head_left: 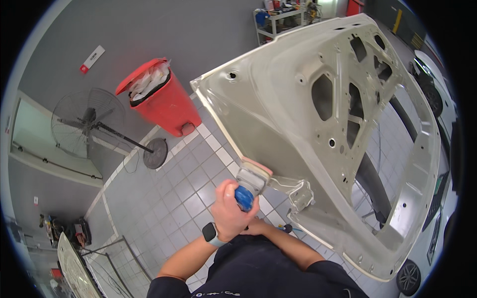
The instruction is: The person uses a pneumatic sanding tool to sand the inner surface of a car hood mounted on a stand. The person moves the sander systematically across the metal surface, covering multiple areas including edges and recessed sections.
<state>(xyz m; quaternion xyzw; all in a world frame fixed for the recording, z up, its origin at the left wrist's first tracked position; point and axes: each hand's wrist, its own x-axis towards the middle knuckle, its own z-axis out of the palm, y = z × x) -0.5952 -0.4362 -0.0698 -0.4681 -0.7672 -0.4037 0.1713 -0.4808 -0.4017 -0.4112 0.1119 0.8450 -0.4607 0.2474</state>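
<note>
My left hand (232,211), with a dark smartwatch on its wrist, is wrapped round the blue top of a grey power sander (253,180). The sander's flat pad, pinkish along its edge, is at the near left edge of a large beige-grey car tailgate panel (268,99). I cannot tell whether the pad presses on the panel or just overlaps it in view. My right hand (256,227) sits low behind my left wrist, close to my body. Its fingers are mostly hidden, so what it holds, if anything, does not show.
A red pedal bin (169,107) full of crumpled wrapping stands by the wall, with a black pedestal fan (88,119) left of it. Behind the panel is a grey tool cart (280,22). A white car (449,208) stands right; another panel (77,268) is at lower left.
</note>
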